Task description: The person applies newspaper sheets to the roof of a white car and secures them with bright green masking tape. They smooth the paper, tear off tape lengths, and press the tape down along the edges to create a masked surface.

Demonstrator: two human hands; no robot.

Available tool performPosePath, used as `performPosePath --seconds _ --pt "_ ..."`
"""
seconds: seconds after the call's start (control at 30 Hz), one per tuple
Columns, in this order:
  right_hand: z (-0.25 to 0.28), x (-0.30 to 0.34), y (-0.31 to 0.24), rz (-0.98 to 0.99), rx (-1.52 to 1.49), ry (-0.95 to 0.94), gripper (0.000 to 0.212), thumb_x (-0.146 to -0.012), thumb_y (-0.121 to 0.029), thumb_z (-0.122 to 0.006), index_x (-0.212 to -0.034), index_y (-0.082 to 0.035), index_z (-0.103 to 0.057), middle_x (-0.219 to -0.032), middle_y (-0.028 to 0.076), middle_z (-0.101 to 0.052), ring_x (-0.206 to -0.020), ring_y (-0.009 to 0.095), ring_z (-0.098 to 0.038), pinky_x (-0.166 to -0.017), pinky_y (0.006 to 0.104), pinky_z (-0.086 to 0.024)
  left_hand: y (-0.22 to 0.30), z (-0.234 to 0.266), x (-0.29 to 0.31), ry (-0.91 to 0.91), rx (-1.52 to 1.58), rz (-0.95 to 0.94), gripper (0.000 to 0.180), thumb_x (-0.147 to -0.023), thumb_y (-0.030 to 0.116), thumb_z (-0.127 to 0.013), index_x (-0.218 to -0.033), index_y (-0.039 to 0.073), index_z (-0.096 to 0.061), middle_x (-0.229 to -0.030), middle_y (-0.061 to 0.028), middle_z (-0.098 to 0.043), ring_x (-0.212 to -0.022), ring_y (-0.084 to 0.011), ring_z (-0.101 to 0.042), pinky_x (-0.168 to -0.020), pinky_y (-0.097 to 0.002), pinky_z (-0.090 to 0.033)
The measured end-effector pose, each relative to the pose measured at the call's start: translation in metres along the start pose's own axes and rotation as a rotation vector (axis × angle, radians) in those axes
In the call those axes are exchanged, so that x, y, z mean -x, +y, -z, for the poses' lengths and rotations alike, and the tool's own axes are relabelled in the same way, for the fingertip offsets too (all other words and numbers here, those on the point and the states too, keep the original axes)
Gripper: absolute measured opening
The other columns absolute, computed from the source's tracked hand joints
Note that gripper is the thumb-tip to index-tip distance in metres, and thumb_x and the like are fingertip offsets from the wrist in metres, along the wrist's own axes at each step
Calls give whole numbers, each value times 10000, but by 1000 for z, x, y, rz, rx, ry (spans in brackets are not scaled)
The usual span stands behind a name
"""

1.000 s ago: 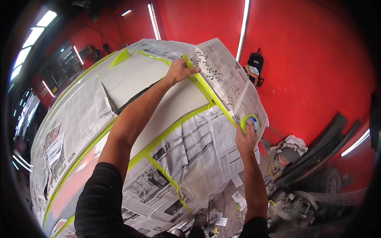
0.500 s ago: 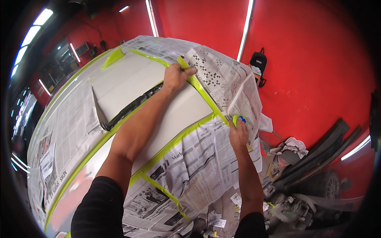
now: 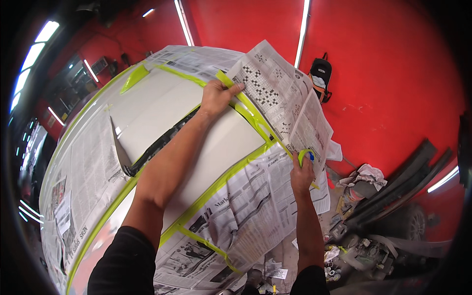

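My left hand point(image 3: 219, 97) pinches the upper end of a yellow-green tape strip point(image 3: 256, 118) that runs along the edge of a newspaper sheet point(image 3: 295, 96) with crossword grids. Closed around a roll of masking tape point(image 3: 303, 156) with a blue core, my right hand point(image 3: 302, 176) sits at the strip's lower end. The sheet stands partly raised off the car, its upper corner sticking out toward the wall. Below the left forearm lies a white car panel point(image 3: 228, 140), bordered by more yellow-green tape. Part of a dark gap beside the panel is hidden by that forearm.
More newspaper point(image 3: 246, 196) covers the car's near side, and another masked section point(image 3: 93, 182) lies at left. A red wall point(image 3: 383, 73) rises behind, with a black backpack point(image 3: 320, 73) hanging on it. Dark trim pieces point(image 3: 393, 189) and car parts point(image 3: 366, 258) lie at right.
The crossword sheet has lifted, and its upper corner now extends farther up and outward. My right hand has shifted slightly right and down with the tape roll. My left hand keeps its pinch.
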State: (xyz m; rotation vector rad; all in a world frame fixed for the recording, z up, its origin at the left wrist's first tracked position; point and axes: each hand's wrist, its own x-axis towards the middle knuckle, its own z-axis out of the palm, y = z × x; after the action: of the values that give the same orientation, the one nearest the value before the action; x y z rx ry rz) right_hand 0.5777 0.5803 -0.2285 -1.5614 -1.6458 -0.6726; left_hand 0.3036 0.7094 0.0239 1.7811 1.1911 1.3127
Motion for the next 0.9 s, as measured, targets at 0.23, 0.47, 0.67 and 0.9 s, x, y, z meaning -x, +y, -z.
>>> performPosePath --seconds 0.23,0.47,0.67,0.9 --pt "-9 1 -10 -16 -82 -70 597 -697 44 -683 -1270 -124 -647 -1057 157 -588 -1001 361 -603 -828 445 -521 4 8 -7 93 45 39 264 -867 220 -771 -938 -34 -748 -864 -95 -749 -737 -148 -685 -705 -293 -541" --pt "6 7 -12 -37 -33 -43 548 -729 -5 -673 -1259 -138 -649 -1038 121 -577 -1001 332 -610 -806 442 -535 30 11 -1 -11 192 -10 200 -886 140 -740 -959 -47 -736 -888 -110 -744 -759 -153 -689 -714 -296 -556" --pt "2 7 -14 -19 -46 -63 541 -736 -17 -673 -1259 -151 -652 -1049 119 -579 -1017 336 -607 -806 445 -534 13 28 -12 21 -122 68 231 -865 172 -758 -983 -26 -740 -876 -97 -747 -773 -169 -698 -735 -322 -551" --pt "-3 8 -11 -1 -2 -135 510 -796 -57 -632 -1294 -169 -633 -1049 105 -579 -989 319 -589 -817 440 -523 -5 30 -14 125 -540 -35 407 -814 362 -778 -988 -4 -736 -892 -192 -735 -843 -319 -717 -780 -418 -542"
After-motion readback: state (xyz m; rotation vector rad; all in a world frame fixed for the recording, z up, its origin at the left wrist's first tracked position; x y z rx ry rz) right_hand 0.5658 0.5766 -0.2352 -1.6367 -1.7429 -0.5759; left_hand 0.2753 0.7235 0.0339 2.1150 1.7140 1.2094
